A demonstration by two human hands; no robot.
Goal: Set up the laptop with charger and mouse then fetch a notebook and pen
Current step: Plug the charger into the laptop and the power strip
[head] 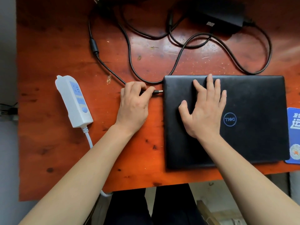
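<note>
A closed black laptop (253, 127) lies on the orange wooden table (53, 51), right of centre. My right hand (204, 109) rests flat on its lid with fingers spread. My left hand (134, 103) pinches the charger's barrel plug (158, 91), whose metal tip touches the laptop's left edge. The black charger cable (129, 51) loops across the far half of the table to the power brick (222, 15) at the back right. No mouse, notebook or pen is in view.
A white power strip (74, 101) with blue sockets lies at the left, its white cord running off the near edge. A blue pad (294, 127) pokes out from under the laptop at the right edge. My legs show below the table.
</note>
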